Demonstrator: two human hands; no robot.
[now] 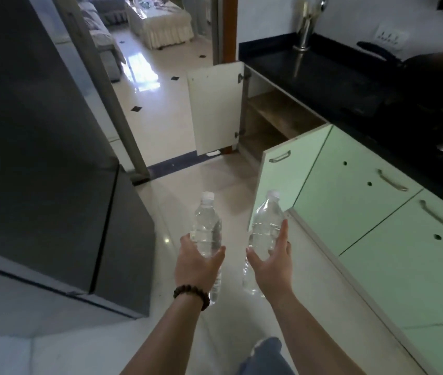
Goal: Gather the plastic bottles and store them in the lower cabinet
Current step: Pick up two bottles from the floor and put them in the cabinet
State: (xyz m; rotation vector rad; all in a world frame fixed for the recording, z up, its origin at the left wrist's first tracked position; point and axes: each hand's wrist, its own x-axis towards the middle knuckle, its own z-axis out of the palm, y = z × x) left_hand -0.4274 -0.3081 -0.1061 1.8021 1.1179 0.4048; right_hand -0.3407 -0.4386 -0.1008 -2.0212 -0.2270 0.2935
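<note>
Clear unlabelled bottles: left hand (197, 262) grips one (206, 228), right hand (273, 262) another (266, 226).

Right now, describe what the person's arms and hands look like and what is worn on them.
Both forearms are bare, with no sleeves in view. The left hand has a bracelet of dark round beads around its wrist. The right hand and its wrist carry nothing: no ring, watch or glove shows on either hand.
</note>
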